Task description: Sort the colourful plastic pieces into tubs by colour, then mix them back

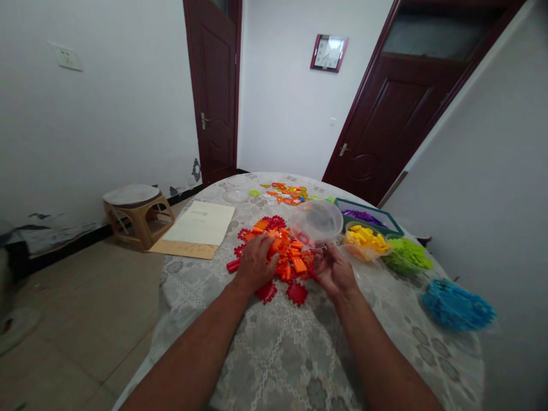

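Note:
A heap of red and orange plastic building pieces (280,257) lies on the table in front of me. My left hand (256,264) rests palm down on the heap's left side, its thumb apart from the fingers and its fingertips among the orange pieces. On the right edge of the heap, my right hand (336,271) is turned partly upward with its fingers curled in. What they hold, if anything, is hidden. Just beyond that hand, a clear plastic bowl (319,220) sits tilted behind the heap. Two red square pieces (297,293) lie at the near edge.
To the right stand containers of yellow pieces (367,238), green pieces (409,255) and blue pieces (458,305). A dark green box (391,224) holds purple pieces. Mixed small pieces (289,194) lie at the back. Paper sheets (199,225) overhang the left edge; a stool (137,214) stands beyond.

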`<control>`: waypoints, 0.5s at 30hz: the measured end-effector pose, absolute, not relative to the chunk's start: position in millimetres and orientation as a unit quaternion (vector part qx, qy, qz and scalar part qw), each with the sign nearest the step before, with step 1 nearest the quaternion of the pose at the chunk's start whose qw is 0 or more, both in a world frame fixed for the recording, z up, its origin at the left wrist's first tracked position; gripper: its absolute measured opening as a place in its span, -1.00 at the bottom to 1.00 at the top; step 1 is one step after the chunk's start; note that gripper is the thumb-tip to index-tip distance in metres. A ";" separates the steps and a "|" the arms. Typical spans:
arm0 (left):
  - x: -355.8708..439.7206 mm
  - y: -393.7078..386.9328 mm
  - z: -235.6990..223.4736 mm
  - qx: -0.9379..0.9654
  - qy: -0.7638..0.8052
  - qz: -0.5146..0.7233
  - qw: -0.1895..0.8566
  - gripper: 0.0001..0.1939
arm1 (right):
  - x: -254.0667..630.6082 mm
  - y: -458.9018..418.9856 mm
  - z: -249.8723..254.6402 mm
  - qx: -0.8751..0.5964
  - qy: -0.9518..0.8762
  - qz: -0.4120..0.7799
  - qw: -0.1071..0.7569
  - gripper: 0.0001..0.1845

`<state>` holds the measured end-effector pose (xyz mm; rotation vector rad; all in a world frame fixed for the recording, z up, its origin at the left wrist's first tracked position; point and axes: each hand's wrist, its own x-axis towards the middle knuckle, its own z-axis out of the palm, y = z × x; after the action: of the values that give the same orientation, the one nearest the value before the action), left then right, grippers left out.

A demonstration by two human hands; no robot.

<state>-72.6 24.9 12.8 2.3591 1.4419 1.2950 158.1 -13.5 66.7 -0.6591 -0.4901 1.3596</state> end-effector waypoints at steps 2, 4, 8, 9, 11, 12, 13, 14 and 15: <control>-70.0 21.1 14.2 0.795 0.471 0.381 0.029 -0.53 | 165.5 -23.2 81.5 -0.298 -0.218 0.584 0.723 -0.82; -66.8 18.5 17.6 0.804 0.488 0.340 0.017 -0.50 | 174.7 -33.0 94.3 -0.304 -0.255 0.549 0.735 -0.76; -57.9 22.1 24.3 0.805 0.521 0.283 -0.002 -0.46 | 197.0 -46.3 104.8 -0.322 -0.323 0.467 0.757 -0.66; -55.1 24.9 25.9 0.806 0.526 0.272 -0.001 -0.45 | 202.2 -47.9 103.5 -0.329 -0.332 0.441 0.766 -0.66; -48.9 32.2 29.9 0.807 0.535 0.249 0.008 -0.43 | 210.6 -50.0 97.0 -0.342 -0.342 0.381 0.788 -0.66; -45.5 36.4 32.4 0.807 0.541 0.236 0.015 -0.42 | 213.5 -51.0 92.6 -0.349 -0.346 0.351 0.797 -0.66; -41.8 40.9 35.3 0.808 0.546 0.222 0.022 -0.40 | 215.4 -52.1 88.1 -0.358 -0.350 0.322 0.803 -0.66; -37.9 45.5 38.3 0.808 0.551 0.207 0.028 -0.38 | 216.4 -53.6 83.9 -0.369 -0.354 0.298 0.806 -0.66; -33.8 50.3 41.3 0.809 0.555 0.192 0.033 -0.37 | 216.9 -55.4 80.3 -0.382 -0.360 0.278 0.805 -0.67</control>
<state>-33.8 50.3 41.3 2.4881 1.7070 0.5907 216.9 -55.4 80.3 -0.8183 -0.7708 0.5946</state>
